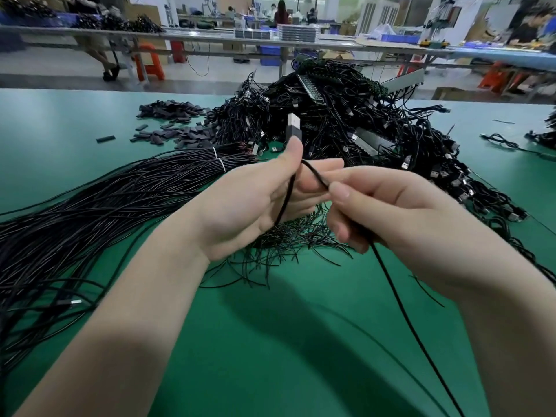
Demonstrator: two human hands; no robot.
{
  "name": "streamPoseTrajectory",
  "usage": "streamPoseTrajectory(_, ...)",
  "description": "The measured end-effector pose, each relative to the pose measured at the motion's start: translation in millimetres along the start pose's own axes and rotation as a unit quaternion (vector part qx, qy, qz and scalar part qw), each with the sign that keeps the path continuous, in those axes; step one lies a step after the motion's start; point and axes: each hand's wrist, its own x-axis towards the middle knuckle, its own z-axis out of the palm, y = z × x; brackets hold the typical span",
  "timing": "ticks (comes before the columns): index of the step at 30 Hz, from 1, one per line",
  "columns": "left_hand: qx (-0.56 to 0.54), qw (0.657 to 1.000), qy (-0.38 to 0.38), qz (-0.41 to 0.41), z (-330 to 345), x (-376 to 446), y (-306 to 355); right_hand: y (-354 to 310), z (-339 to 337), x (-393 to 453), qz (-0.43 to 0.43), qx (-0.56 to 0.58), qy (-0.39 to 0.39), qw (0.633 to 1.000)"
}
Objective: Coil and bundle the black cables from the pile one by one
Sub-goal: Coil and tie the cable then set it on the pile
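My left hand (255,200) pinches one black cable (400,305) just below its USB plug (293,126), which sticks up above the thumb. The cable loops down across the left palm and over to my right hand (388,209), whose fingers are closed on it. From there it trails down toward the lower right edge of the view. Behind the hands a big tangled pile of black cables (346,121) with USB plugs rises on the green table (301,341). A long sheaf of straight black cables (105,200), tied with white bands, lies on the left.
Short black wire ties (288,242) lie scattered under the hands. Small dark flat pieces (171,115) are spread at the back left. More cables (511,142) lie at the far right. People sit at other benches beyond the table's far edge.
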Motion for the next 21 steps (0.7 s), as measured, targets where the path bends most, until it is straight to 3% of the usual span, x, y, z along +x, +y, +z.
streamPoseTrajectory(6,-0.121,0.992,-0.03,0.029,-0.2,-4.5,8.9,17.6,16.6,7.4,0.06,0.041,-0.111,0.991)
streamPoseTrajectory(10,-0.138,0.987,-0.074,0.029,2.9,-4.8,9.4,33.9,13.2,10.3,0.136,0.074,-0.215,0.964)
streamPoseTrajectory(13,-0.144,0.983,-0.111,0.032,2.2,-2.0,7.6,43.8,16.0,11.9,0.166,0.055,-0.232,0.957)
streamPoseTrajectory(16,-0.13,0.981,-0.142,0.027,0.7,-3.4,9.2,48.5,12.3,12.9,0.169,-0.044,-0.181,0.968)
streamPoseTrajectory(19,0.032,0.992,-0.11,-0.061,3.0,1.2,6.0,48.4,-6.2,11.7,0.148,-0.096,-0.073,0.982)
streamPoseTrajectory(21,0.108,0.973,-0.163,-0.121,2.1,3.9,6.5,41.3,-18.4,9.5,0.136,-0.069,-0.006,0.988)
